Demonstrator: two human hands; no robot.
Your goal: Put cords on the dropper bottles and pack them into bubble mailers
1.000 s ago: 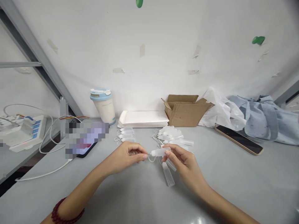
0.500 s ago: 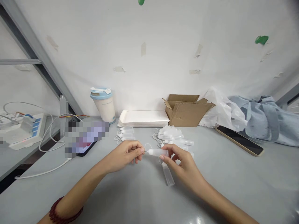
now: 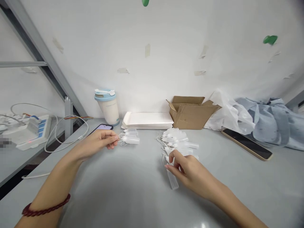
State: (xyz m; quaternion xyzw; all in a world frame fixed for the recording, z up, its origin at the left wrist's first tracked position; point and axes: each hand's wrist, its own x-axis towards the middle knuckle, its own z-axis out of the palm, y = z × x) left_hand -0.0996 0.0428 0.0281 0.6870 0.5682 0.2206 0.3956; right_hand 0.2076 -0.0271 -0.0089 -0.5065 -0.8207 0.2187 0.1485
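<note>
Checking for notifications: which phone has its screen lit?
The left phone, by the cup; its screen glows pale. The right phone is dark.

Item 1: small translucent white plastic squeeze bottles with looped cap tethers (image 3: 130,137). I count a short row lying on their sides, tips pointing left, left of centre.
Item 2: loose heap of identical bottles (image 3: 178,139), jumbled, right of centre.
Item 3: single clear plastic bottle (image 3: 173,182), lying flat at the heap's near edge.
</note>
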